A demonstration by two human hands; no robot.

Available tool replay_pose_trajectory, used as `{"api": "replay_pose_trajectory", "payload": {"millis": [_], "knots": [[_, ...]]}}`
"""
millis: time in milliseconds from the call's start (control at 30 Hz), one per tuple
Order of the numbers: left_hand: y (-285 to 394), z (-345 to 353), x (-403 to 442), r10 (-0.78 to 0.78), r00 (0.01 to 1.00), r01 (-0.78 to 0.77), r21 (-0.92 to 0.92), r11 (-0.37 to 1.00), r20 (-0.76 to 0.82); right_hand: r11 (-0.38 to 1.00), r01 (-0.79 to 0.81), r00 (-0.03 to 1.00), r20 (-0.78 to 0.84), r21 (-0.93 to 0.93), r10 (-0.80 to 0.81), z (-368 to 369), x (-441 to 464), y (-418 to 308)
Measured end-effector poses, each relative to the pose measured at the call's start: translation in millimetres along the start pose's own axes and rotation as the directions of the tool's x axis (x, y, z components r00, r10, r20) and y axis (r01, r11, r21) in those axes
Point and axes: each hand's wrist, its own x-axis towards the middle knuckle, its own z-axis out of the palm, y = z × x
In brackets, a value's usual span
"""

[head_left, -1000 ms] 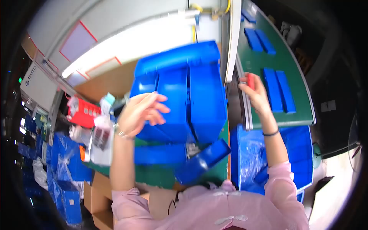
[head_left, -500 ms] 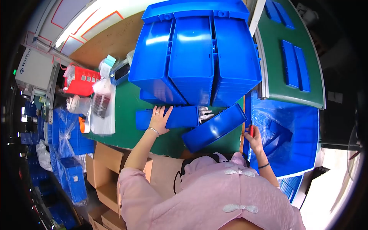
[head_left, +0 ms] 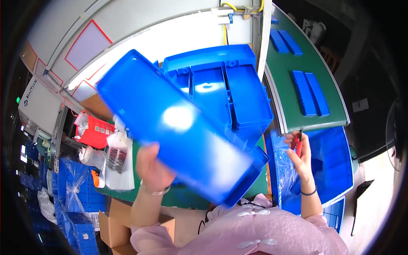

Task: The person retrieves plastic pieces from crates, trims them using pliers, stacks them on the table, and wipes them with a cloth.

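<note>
My left hand grips the lower left edge of a long shallow blue plastic tray, raised and tilted over the green bench. The hand is slightly blurred. Behind the raised tray stand stacks of similar blue trays, partly hidden by it. Another blue tray shows beneath its right end. On the right, my right hand is closed around red-handled pliers with a dark tip pointing up, held above a large blue bin lined with clear plastic.
A green conveyor belt at right carries several narrow blue parts. Below its end stands the blue bin. At left are a red bag, plastic bags and an orange tape roll. An open cardboard box stands below the bench.
My left hand has lifted a blue tray from the bench and tilted it up. My right hand has risen with the pliers. The camera view has tipped upward.
</note>
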Motion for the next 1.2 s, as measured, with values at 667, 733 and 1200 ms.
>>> {"api": "replay_pose_trajectory", "payload": {"millis": [667, 733, 1200], "knots": [[-132.1, -53.6, -12.1, -0.778, 0.626, 0.248, 0.934, 0.258, 0.048, 0.835, -0.123, 0.968, 0.122, -0.536, 0.22, -20.9, -76.3, 117.3], [-178.6, -100.2, -40.7, -0.543, 0.824, 0.014, 0.963, -0.269, -0.163, 0.777, 0.027, 0.922, 0.316, -0.629, 0.223, -5.3, -86.8, 130.8], [-215.8, -179.6, -72.6, -0.136, 0.974, -0.224, 0.803, -0.553, 0.179, 0.426, 0.653, 0.693, 0.721, -0.627, 0.001, 37.8, -79.4, 164.0]]}}
